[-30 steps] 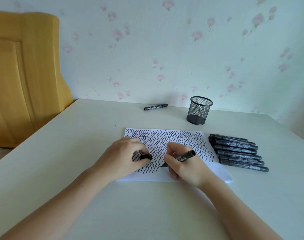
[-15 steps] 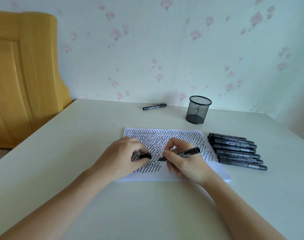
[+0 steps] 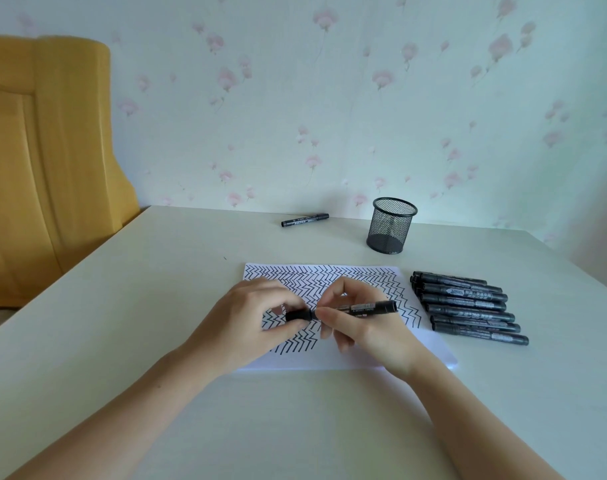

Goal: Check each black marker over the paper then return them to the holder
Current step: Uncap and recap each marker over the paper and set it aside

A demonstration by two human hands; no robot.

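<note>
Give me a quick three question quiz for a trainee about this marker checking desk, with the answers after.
1. True or false: the mesh holder already has markers standing in it.
2. What does the left hand hold? A) cap B) paper C) holder
3. Where does the lone marker lie relative to the holder?

Key:
1. False; it looks empty.
2. A; the right hand holds the marker body.
3. To its left, near the wall, apart from the row of markers right of the paper.

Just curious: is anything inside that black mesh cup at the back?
Through the mesh pen holder no markers show; it looks empty. The other markers lie outside it: a row beside the paper and one near the wall.
</note>
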